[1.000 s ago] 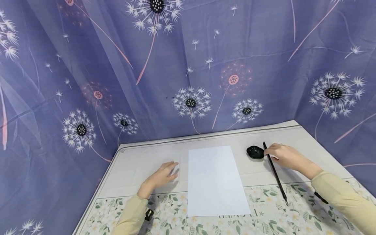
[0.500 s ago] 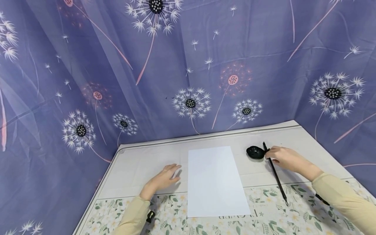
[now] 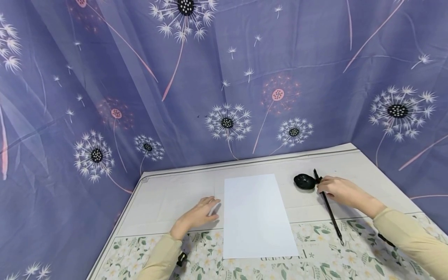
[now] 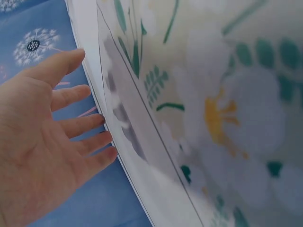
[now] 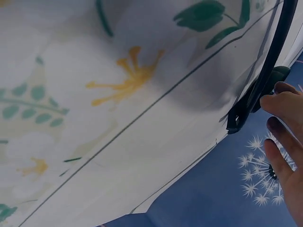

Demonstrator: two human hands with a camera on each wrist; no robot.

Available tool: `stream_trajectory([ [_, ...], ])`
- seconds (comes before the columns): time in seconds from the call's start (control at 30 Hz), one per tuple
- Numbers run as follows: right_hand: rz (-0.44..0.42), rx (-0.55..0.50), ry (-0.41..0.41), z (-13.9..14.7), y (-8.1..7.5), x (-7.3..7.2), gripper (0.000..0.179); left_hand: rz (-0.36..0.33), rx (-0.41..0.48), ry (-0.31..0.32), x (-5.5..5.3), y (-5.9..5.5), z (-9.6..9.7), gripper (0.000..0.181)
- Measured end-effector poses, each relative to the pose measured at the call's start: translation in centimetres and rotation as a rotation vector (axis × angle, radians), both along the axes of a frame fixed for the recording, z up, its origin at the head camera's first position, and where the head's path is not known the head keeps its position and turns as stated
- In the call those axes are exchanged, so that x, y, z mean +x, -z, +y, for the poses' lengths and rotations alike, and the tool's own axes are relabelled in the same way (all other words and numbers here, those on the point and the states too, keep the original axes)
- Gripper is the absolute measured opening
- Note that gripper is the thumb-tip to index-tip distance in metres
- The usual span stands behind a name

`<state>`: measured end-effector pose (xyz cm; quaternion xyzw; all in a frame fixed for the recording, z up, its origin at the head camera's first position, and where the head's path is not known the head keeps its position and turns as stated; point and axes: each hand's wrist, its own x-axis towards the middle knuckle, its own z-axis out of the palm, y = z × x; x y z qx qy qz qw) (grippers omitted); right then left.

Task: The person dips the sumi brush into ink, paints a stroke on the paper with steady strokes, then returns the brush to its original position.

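A black writing brush point(image 3: 330, 216) with a loop at its near end lies at the right in the head view. Its dark tip points away, next to a small black dish point(image 3: 304, 181). My right hand point(image 3: 343, 191) is over the upper part of the brush, fingertips at its shaft. In the right wrist view those fingers point(image 5: 279, 137) are fairly straight and do not wrap the brush point(image 5: 277, 52); contact is hard to tell. My left hand point(image 3: 197, 214), fingers spread, hovers just left of a blank white sheet of paper point(image 3: 258, 217).
A white and floral cloth point(image 3: 175, 186) covers the table. Purple curtains point(image 3: 196, 85) with dandelion prints stand behind and to both sides. A dark band point(image 3: 182, 258) is at the left wrist.
My left hand has moved right, towards the paper's left edge. My right hand has drawn slightly right and nearer, uncovering more of the brush's upper part. Brush, dish and paper stay put.
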<state>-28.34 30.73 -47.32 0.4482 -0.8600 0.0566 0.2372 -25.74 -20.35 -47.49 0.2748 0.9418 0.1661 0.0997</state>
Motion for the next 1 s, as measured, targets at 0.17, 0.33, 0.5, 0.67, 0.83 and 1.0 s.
stream_trajectory([
  [0.17, -0.006, 0.025, -0.002, 0.0, 0.2, 0.1, 0.041, -0.044, -0.005, 0.016, 0.3, -0.2, 0.6, 0.066],
  [0.33, -0.008, 0.040, -0.002, -0.2, 0.3, 0.2, 0.039, -0.060, -0.015, 0.024, 0.5, -0.2, 1.1, 0.070],
  [0.5, -0.027, 0.063, 0.006, -0.2, 0.4, 0.3, 0.039, -0.055, -0.023, 0.045, 0.6, 0.0, 1.4, 0.073],
  [0.67, -0.013, 0.078, -0.011, -0.2, 0.7, 0.2, 0.041, -0.031, -0.038, 0.070, 0.5, 0.4, 1.4, 0.076],
  [0.83, 0.032, 0.072, -0.026, -0.3, 1.0, 0.2, 0.043, -0.014, -0.043, 0.080, 0.3, 0.4, 1.5, 0.076],
  [1.0, 0.040, 0.047, -0.055, -0.3, 1.2, 0.1, 0.046, -0.008, -0.047, 0.096, 0.4, 0.4, 1.6, 0.077],
])
